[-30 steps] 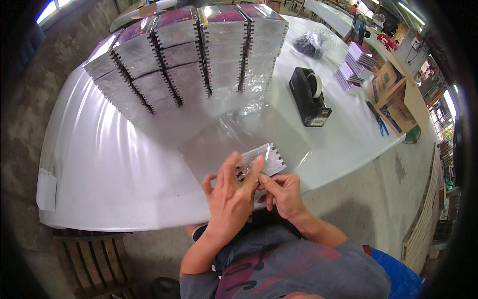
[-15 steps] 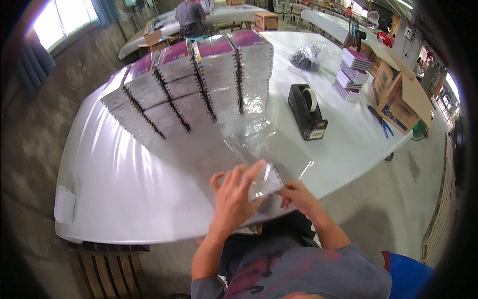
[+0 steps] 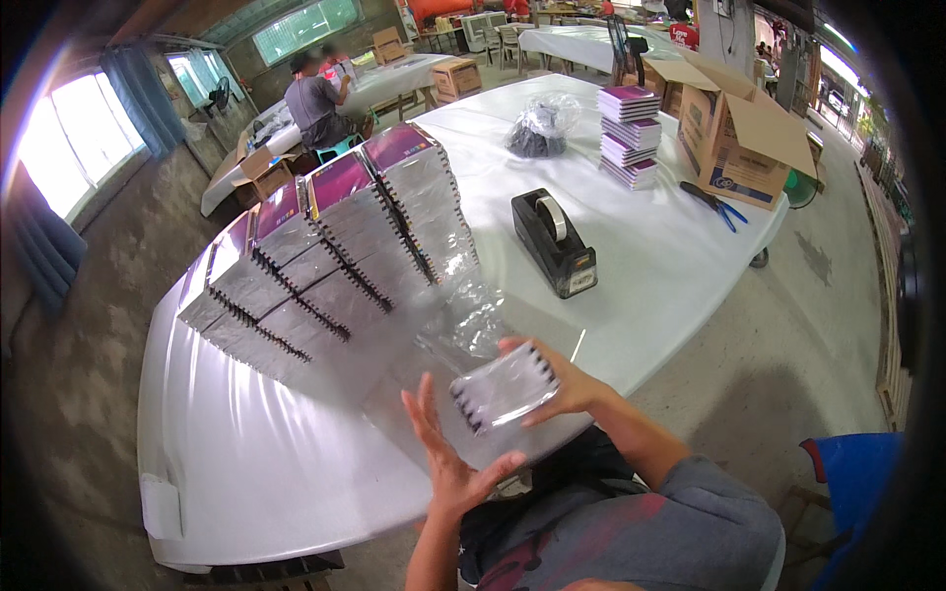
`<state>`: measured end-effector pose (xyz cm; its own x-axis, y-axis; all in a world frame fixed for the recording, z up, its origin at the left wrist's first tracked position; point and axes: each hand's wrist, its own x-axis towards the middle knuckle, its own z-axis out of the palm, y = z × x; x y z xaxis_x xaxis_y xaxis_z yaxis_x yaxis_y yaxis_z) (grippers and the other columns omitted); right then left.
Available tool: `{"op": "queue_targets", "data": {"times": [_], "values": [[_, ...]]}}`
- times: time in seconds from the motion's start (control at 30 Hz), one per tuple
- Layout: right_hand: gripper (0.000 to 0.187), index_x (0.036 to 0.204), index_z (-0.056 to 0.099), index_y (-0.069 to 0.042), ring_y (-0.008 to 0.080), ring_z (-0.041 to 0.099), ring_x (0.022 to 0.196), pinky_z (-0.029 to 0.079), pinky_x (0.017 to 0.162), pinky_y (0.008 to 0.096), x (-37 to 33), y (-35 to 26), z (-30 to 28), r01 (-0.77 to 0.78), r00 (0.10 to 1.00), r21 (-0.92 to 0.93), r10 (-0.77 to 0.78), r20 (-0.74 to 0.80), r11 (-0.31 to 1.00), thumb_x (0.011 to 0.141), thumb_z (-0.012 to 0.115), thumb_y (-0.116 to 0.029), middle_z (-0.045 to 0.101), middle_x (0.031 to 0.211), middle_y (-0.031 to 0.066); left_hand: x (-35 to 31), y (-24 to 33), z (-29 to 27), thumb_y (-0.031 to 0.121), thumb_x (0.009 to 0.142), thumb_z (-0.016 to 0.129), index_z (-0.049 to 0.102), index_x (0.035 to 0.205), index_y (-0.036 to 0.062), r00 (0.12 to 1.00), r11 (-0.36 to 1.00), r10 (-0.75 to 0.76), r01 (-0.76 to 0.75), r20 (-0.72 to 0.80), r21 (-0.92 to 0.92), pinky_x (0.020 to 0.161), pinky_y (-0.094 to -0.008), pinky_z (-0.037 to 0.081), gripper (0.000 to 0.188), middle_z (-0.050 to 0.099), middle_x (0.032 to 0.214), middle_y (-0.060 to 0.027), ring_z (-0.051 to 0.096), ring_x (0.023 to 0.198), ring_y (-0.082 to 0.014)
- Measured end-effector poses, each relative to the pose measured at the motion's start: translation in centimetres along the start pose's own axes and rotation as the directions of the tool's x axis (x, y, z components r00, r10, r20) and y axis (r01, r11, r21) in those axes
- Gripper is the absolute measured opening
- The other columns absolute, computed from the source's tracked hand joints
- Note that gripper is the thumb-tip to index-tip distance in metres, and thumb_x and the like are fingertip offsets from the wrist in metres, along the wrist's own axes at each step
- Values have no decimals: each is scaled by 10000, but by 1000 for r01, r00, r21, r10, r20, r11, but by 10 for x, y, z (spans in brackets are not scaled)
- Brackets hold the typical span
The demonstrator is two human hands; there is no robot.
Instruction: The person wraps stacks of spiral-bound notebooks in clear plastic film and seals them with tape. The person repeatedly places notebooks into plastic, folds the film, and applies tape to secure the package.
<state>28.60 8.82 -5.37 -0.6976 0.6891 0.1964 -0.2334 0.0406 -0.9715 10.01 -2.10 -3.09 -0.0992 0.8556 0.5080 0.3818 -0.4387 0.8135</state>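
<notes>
My right hand (image 3: 564,389) grips a small plastic-wrapped bundle of spiral-bound notebooks (image 3: 506,392) by its right end. Black coil bindings show along two of the bundle's ends. Just left of it my left hand (image 3: 448,461) is open, thumb and fingers spread, apart from the bundle. Clear plastic bags (image 3: 468,320) lie on the table beyond my hands. Rows of wrapped notebook stacks (image 3: 335,236) with purple covers and black coils stand at the left. A black tape dispenser (image 3: 555,246) sits beyond my right hand.
On the white-covered table (image 3: 246,473) stand a pile of purple-covered notebooks (image 3: 631,138) and a dark bundle in clear plastic (image 3: 537,128). Blue-handled pliers (image 3: 716,204) lie near an open cardboard box (image 3: 734,138). Another person (image 3: 320,103) sits at a farther table.
The bundle has turned and is now in my right hand, while my left hand has come off it and spread. My view has swung, showing more of the room's far left.
</notes>
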Motion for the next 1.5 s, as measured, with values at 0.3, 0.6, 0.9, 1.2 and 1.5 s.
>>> {"op": "queue_targets", "data": {"times": [0.3,0.6,0.9,1.2,1.5], "values": [[975,1377,312,-22,184,473,1173,374,1010,334,-4,50,6,59,980,-425,-133,-145,903,602,884,-170,495,1258,97,-4,-43,38,587,818,594,-153,1466,112,970,840,-243,217,12,-497,1111,-438,192,1097,97,1521,-193,206,1375,-322],[774,1275,397,13,187,529,1110,414,968,325,40,-27,-64,303,818,-126,-325,-475,945,665,848,-139,556,1190,102,5,-86,23,722,742,534,153,1490,256,774,560,-616,302,144,772,1028,-691,42,960,44,1546,-178,20,1410,-423],[352,1102,600,-91,261,630,936,480,900,410,136,3,-124,214,883,763,214,-418,609,817,648,-291,664,1013,96,71,-79,1,556,475,835,326,1426,260,608,519,-720,152,334,841,1000,-659,264,1118,278,1449,-170,210,1347,-454],[344,1093,594,-52,219,641,870,502,844,372,154,39,-130,144,823,637,266,-502,757,803,658,-226,662,985,85,60,-74,2,445,565,825,328,1421,297,606,564,-705,164,369,809,980,-716,229,1001,185,1486,-165,145,1385,-418],[331,1060,597,-56,200,648,854,509,814,332,152,37,-205,-89,719,420,350,-600,903,782,682,-213,665,964,76,58,-77,1,475,534,828,312,1434,322,589,594,-695,147,413,791,1008,-694,207,1048,205,1482,-163,125,1387,-439]]}}
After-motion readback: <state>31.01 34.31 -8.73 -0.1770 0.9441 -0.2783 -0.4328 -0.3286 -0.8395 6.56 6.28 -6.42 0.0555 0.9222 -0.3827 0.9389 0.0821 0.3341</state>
